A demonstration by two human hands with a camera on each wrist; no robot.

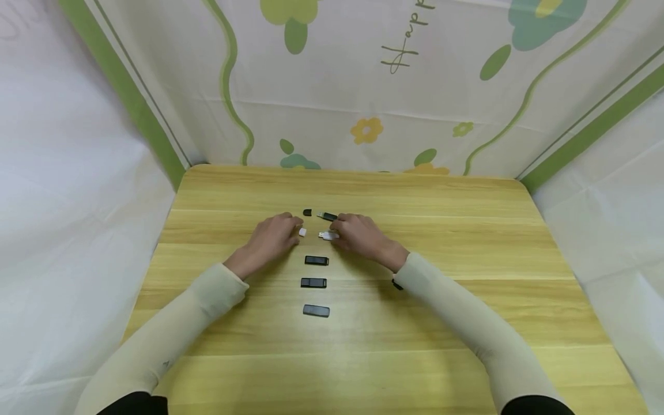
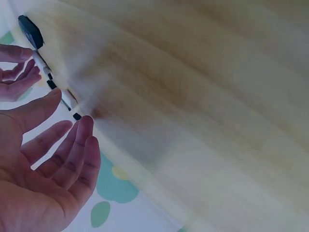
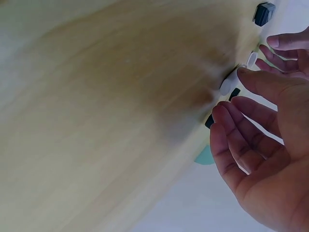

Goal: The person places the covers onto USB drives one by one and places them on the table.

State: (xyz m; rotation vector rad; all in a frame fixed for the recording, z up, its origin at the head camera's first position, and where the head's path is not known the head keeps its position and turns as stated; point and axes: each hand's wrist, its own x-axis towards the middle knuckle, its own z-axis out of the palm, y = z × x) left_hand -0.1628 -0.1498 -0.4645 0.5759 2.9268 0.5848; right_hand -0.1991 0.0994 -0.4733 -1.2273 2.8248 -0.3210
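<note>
In the head view, a small white cap (image 1: 302, 232) lies on the table beside the fingertips of my left hand (image 1: 272, 235). My right hand (image 1: 360, 236) is over the rear end of a white USB flash drive (image 1: 328, 236), whose metal plug points left toward the cap. Behind this pair are a black cap (image 1: 308, 212) and an uncapped black flash drive (image 1: 327, 217), set apart from each other. Both wrist views show loosely bent fingers with gaps between thumb and fingertips: left hand (image 2: 53, 159), right hand (image 3: 260, 135). Neither visibly pinches anything.
Nearer the front lie a black flash drive (image 1: 316, 260), a second dark one (image 1: 313, 283) and a grey one (image 1: 316, 310), in a column. A small black item (image 1: 397, 285) shows beside the right sleeve. Printed cloth (image 1: 321, 115) rises behind the wooden table (image 1: 415, 357).
</note>
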